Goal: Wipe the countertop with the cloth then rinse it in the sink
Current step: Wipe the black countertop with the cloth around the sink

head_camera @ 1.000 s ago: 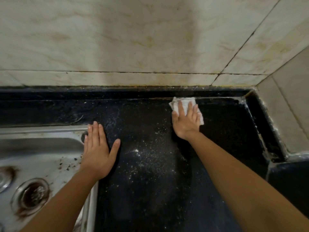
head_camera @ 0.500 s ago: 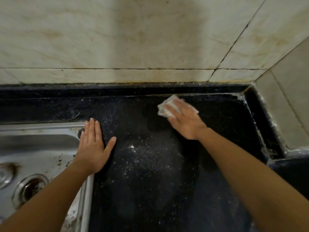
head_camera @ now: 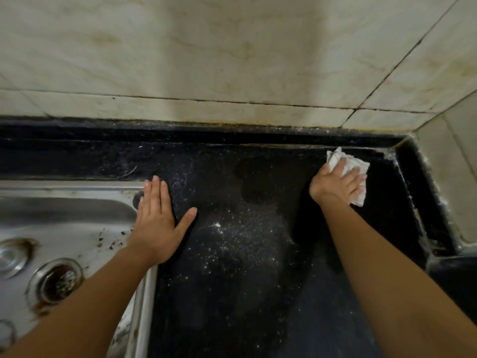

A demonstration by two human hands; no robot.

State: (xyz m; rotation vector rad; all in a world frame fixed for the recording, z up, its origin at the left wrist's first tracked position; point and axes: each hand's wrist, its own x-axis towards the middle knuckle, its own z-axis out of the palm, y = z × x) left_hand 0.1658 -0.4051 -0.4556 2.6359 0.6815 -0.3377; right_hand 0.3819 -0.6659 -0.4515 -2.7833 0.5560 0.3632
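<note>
One left hand (head_camera: 157, 226), one right hand (head_camera: 335, 184), one cloth (head_camera: 359, 165), one sink (head_camera: 64, 187), one countertop (head_camera: 245, 267)

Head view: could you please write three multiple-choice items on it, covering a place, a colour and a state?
1. Where is the cloth?
A. in the sink
B. at the far right of the countertop
C. on the wall

2. What colour is the countertop?
A. white
B. black
C. green

3. How is the left hand?
A. flat, fingers straight
B. fisted
C. holding the cloth

Answers:
1 B, the right hand presses it there.
2 B, the surface is dark with pale specks.
3 A, its palm lies flat beside the sink.
</note>
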